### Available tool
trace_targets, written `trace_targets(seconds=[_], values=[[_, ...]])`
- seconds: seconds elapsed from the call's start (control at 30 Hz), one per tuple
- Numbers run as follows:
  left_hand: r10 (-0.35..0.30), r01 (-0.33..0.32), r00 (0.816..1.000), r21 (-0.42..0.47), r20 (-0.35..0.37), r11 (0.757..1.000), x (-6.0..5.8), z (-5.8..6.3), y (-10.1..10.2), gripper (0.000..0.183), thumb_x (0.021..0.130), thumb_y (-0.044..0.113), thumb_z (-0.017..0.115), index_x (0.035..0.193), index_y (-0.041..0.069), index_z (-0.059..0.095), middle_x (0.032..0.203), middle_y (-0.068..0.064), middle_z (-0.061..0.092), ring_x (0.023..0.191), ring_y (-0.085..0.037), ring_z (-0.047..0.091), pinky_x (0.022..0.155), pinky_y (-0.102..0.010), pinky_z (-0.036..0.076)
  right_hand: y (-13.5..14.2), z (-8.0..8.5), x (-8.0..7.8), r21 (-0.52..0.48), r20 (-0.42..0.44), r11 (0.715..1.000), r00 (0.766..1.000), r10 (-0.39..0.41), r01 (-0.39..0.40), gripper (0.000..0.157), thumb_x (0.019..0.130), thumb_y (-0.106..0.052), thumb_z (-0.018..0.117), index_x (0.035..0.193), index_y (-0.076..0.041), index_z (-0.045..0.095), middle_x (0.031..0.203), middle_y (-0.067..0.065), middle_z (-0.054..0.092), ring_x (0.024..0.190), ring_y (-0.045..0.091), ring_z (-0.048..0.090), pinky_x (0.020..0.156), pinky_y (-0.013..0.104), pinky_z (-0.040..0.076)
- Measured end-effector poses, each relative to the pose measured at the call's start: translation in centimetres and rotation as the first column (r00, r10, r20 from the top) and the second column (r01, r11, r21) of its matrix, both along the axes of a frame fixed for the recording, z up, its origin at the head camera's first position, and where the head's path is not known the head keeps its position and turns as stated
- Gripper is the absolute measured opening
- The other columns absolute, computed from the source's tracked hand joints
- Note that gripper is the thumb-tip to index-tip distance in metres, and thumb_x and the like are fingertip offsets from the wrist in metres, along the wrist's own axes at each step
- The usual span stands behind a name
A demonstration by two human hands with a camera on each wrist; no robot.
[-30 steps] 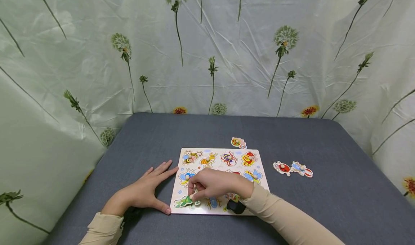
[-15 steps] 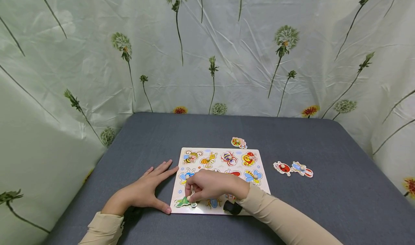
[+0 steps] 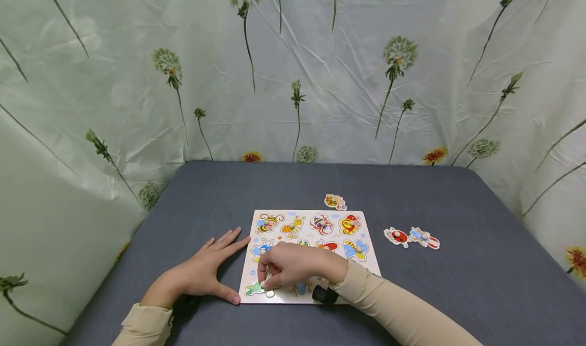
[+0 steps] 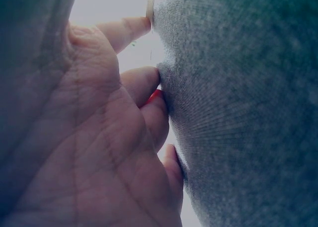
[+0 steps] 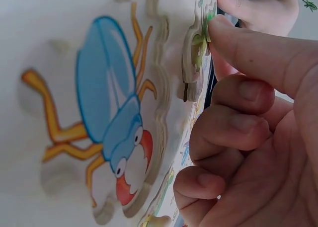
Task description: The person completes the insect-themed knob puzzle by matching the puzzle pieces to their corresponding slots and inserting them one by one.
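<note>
A knobbed insect puzzle board [image 3: 293, 299] lies on the table. Over its near left corner, my right hand [image 3: 293, 263] pinches the small knob of a green puzzle piece [image 3: 253, 288] between thumb and finger. In the right wrist view that green piece [image 5: 196, 53] stands tilted against the board, partly behind the thumb; its outline is not fully seen. Closer to that camera lies a hollow with a printed blue beetle [image 5: 109, 83]. My left hand [image 3: 197, 274] rests on the table with fingers spread, its thumb and a fingertip touching the board's left edge.
Beyond the board's far edge lies a loose piece [image 3: 335, 202]. To the right are a red ladybug piece [image 3: 396, 236] and a blue and red insect piece [image 3: 424, 237], side by side. A flowered curtain [image 3: 274, 122] hangs behind the grey table [image 3: 247, 183].
My right hand has shifted slightly left and toward the board's near edge, with the green piece in its pinch. The left hand keeps its place, and the loose pieces have not moved.
</note>
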State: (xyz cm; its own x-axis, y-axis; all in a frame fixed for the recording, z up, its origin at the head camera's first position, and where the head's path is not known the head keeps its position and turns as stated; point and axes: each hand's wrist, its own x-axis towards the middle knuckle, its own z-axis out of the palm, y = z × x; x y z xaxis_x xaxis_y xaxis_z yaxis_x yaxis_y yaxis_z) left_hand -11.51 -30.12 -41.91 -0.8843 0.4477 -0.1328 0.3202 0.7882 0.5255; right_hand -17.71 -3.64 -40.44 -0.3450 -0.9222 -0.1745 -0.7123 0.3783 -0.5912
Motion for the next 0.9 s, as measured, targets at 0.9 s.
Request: trace_targets(seconds=[0.9], values=[[-0.011,0.012,0.999,0.013,-0.033,1.0,0.17,-0.18,-0.05,0.129,0.067,0.066,0.095,0.17,0.019,0.035,0.179,-0.023,0.02,0.161,-0.056,0.023,0.126,-0.08,0.014,0.12,0.14,0.46,-0.001,0.028,0.999,0.999,-0.042,0.042,0.006,0.099,-0.021,0.079,0.095,-0.019,0.076,0.063,-0.015,0.048,0.056,-0.002,0.041,0.057,0.015,0.034]])
